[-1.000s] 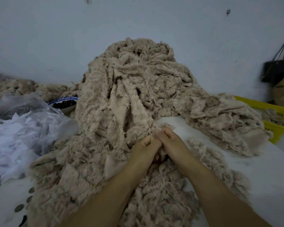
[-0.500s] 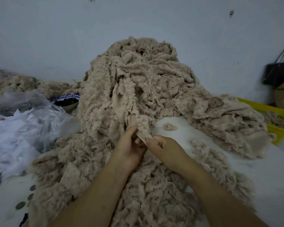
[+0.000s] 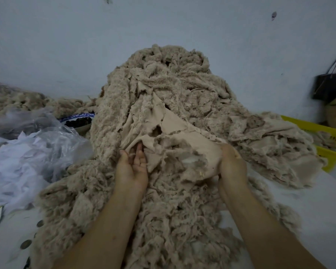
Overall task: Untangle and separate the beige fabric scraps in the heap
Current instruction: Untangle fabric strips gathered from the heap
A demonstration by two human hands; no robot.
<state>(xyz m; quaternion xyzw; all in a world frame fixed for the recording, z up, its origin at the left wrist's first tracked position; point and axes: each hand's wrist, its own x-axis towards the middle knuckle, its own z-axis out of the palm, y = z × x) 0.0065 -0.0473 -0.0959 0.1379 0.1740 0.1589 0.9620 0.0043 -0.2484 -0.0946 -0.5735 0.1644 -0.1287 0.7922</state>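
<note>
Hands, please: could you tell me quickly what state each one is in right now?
Left hand: open, fingertips touching the scrap.
Right hand: closed, gripping the scrap's edge.

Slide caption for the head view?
Right hand grips a torn beige scrap, left hand touches its other edge, before the heap.

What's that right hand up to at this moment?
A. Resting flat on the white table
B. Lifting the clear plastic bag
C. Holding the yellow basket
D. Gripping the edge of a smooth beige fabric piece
D: the right hand curls round the right edge of the smooth beige fabric piece at the front of the heap, well apart from the yellow basket and the plastic bag.
</note>
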